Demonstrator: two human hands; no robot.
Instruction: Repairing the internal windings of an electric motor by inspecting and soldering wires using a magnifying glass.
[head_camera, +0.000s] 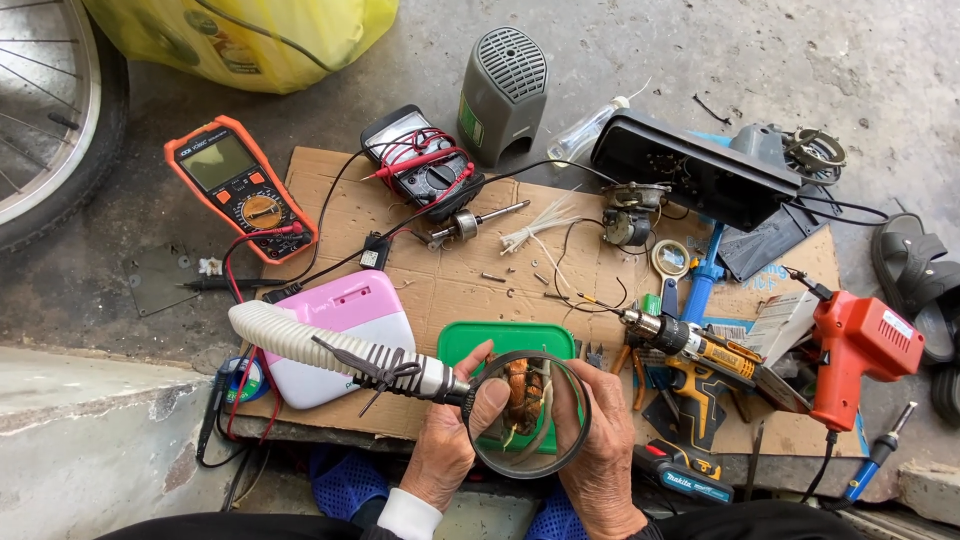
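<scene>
Where hands (520, 440) meet, crowded cardboard edge (400, 425).

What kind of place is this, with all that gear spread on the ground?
Likely an informal repair spot for small electrical appliances, set on a concrete floor. An orange multimeter, a red soldering gun and a cordless drill lie on cardboard, while both hands hold a copper coil under a magnifier.

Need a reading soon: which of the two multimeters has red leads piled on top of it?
The black multimeter, beside the grey cover. Red leads lie coiled across its face. The orange multimeter, further left, has its screen and dial uncovered, with leads only at its lower end.
</scene>
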